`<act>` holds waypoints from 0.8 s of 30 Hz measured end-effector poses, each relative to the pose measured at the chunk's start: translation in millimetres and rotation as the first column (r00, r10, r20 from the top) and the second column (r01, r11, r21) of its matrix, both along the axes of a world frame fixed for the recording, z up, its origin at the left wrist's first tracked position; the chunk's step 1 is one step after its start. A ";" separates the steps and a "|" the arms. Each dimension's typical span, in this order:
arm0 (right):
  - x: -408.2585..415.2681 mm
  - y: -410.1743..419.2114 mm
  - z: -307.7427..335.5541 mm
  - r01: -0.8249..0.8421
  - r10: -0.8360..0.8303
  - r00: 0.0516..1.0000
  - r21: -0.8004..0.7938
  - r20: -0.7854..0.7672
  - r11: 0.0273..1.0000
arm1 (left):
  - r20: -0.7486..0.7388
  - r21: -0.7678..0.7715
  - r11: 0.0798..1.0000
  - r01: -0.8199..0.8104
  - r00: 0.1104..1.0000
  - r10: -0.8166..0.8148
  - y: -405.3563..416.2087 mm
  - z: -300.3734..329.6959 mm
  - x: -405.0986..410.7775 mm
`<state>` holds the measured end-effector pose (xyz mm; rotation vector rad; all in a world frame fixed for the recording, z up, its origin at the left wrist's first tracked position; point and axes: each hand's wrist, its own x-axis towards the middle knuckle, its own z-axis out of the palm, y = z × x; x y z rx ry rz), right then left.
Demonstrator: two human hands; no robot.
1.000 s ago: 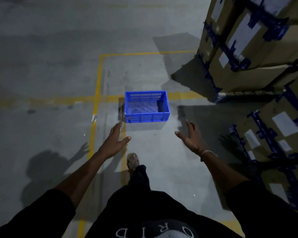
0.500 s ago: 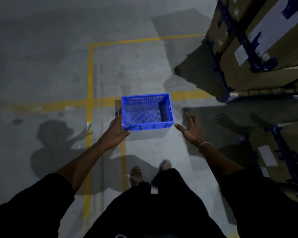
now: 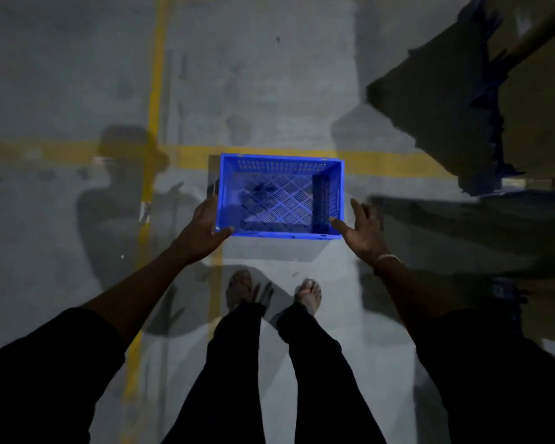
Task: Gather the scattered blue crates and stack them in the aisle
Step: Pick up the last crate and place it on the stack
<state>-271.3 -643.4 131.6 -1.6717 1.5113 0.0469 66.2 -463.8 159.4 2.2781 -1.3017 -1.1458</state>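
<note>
Crate (image 3: 279, 197), blue and open-topped with slotted walls and a lattice bottom, sits upright on the grey concrete floor (image 3: 285, 78) in the single head view, its far edge lying over a yellow line (image 3: 382, 165) painted across the floor. Nothing shows inside it. At the crate's near left corner the left hand (image 3: 204, 229) lies against the outside of the left wall, its thumb stretched along the near rim; the fingers run down behind the wall, so whether they curl onto it cannot be told. At the crate's near right corner the right hand (image 3: 364, 232) is spread, fingers straight, with the thumb tip touching the rim there and the other fingers apart from the right wall. A pale band (image 3: 387, 258) circles that wrist. Nearer than the crate, two feet (image 3: 308, 291) stand side by side below black trouser legs. Left of the crate a second yellow line (image 3: 156, 91) runs away from the camera and crosses the first. Right of the crate and beyond it, blurred brown cartons (image 3: 532, 100) with blue strapping rise at the picture's edge.
</note>
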 end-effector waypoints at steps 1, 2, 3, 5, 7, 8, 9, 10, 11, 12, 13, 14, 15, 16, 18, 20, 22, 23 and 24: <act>5.7 -9.6 -24.2 -0.003 0.003 1.000 0.006 -0.013 1.000 | 0.012 0.014 1.000 0.016 1.000 -0.016 -9.0 -26.0 8.3; 10.8 -18.7 -50.0 0.000 0.001 1.000 0.013 -0.021 1.000 | 0.018 0.024 0.999 0.027 0.999 -0.027 -17.8 -54.2 15.6; 16.1 -28.0 -76.9 0.007 -0.007 1.000 0.015 -0.023 1.000 | 0.031 0.039 0.999 0.034 0.999 -0.035 -26.6 -83.8 24.3; 25.2 -45.4 -131.9 0.030 -0.029 0.999 0.019 -0.033 0.999 | 0.050 0.081 0.996 0.044 0.998 -0.048 -43.5 -137.7 41.4; 32.0 -62.0 -182.8 0.022 -0.020 0.998 0.023 -0.062 0.999 | 0.085 0.081 0.996 0.031 0.996 -0.038 -57.6 -197.6 59.8; 34.2 -70.6 -207.8 0.006 -0.005 0.996 0.010 -0.092 1.000 | 0.117 0.069 0.997 0.036 0.992 -0.044 -65.7 -226.2 68.0; 35.7 -78.8 -231.1 -0.007 0.007 0.993 -0.003 -0.120 1.000 | 0.141 0.066 0.997 0.038 0.989 -0.047 -72.9 -255.4 77.5; 37.2 -86.9 -253.1 -0.008 0.007 0.990 -0.008 -0.142 1.000 | 0.157 0.086 0.996 0.023 0.987 -0.037 -81.1 -276.8 84.2; 38.8 -94.0 -271.0 -0.004 0.001 0.987 -0.015 -0.160 1.000 | 0.165 0.126 0.992 -0.016 0.986 -0.005 -89.7 -295.8 90.6; 39.8 -100.2 -288.3 0.004 -0.007 0.986 -0.020 -0.166 1.000 | 0.178 0.153 0.987 -0.045 0.984 0.017 -96.5 -315.2 95.0; 40.5 -105.6 -303.3 0.010 -0.013 0.987 -0.023 -0.161 1.000 | 0.185 0.161 0.985 -0.058 0.982 0.028 -101.3 -334.2 99.6; 41.1 -110.5 -316.8 0.019 -0.021 0.989 -0.020 -0.145 1.000 | 0.180 0.160 0.985 -0.061 0.983 0.032 -105.3 -350.1 103.4; 41.6 -114.7 -328.3 0.028 -0.029 0.991 -0.012 -0.129 1.000 | 0.167 0.161 0.985 -0.060 0.985 0.032 -108.9 -364.5 106.8; 42.3 -118.7 -338.8 0.039 -0.040 0.993 -0.006 -0.115 0.999 | 0.150 0.171 0.983 -0.070 0.988 0.045 -111.2 -378.7 109.8; 45.1 -124.1 -353.5 0.067 -0.067 0.990 -0.002 -0.127 0.998 | 0.132 0.219 0.963 -0.157 0.983 0.130 -118.8 -396.8 110.8; 48.0 -126.5 -360.2 0.086 -0.088 0.984 -0.021 -0.154 0.996 | 0.168 0.231 0.937 -0.261 0.960 0.226 -127.5 -405.4 108.3; 49.7 -126.1 -359.6 0.099 -0.103 0.983 -0.034 -0.153 0.995 | 0.191 0.221 0.925 -0.308 0.944 0.269 -132.6 -404.9 107.1; 49.4 -125.2 -355.7 0.105 -0.109 0.983 -0.038 -0.151 0.994 | 0.184 0.216 0.925 -0.312 0.944 0.275 -134.1 -400.1 107.4; 48.8 -124.4 -350.2 0.114 -0.119 0.982 -0.045 -0.148 0.993 | 0.180 0.209 0.928 -0.309 0.945 0.275 -134.4 -395.0 109.0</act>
